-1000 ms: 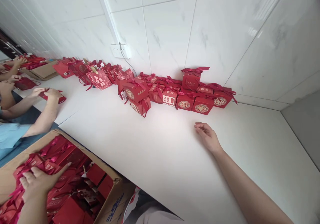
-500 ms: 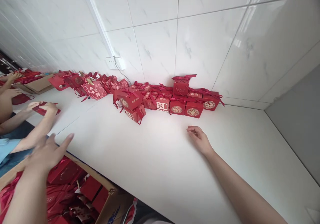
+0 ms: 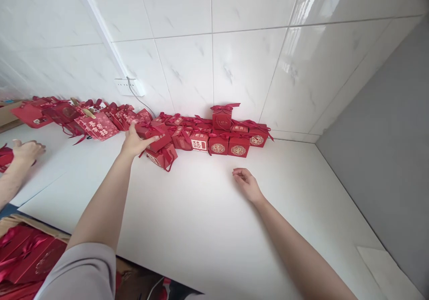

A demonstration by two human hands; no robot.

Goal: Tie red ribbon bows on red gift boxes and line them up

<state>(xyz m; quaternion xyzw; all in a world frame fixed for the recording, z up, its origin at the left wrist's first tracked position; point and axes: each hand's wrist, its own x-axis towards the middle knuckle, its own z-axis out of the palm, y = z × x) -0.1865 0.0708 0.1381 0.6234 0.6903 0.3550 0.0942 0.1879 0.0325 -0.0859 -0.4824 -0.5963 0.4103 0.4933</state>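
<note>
My left hand [image 3: 134, 143] is on a red gift box [image 3: 158, 138] at the left end of the row, thumb across its front and fingers round its far left side. That box rests on another red box [image 3: 162, 156], which is tilted. My right hand [image 3: 246, 183] lies on the white table with its fingers curled together; whether anything is inside them cannot be seen. Behind it stand red boxes with gold round prints [image 3: 238, 150] and ribbons. One small box [image 3: 221, 118] sits on top of the row.
Red patterned bags [image 3: 97, 126] lean along the wall at the left. A carton of red boxes [image 3: 30, 255] is below the table [image 3: 187, 228] at the lower left. Another person's hand [image 3: 28, 152] is at the far left. A socket [image 3: 129, 87] with a cable is on the wall.
My left hand has moved from above the carton up to the red box and closed round it. The view has shifted rightward. My right hand keeps its curled pose on the table.
</note>
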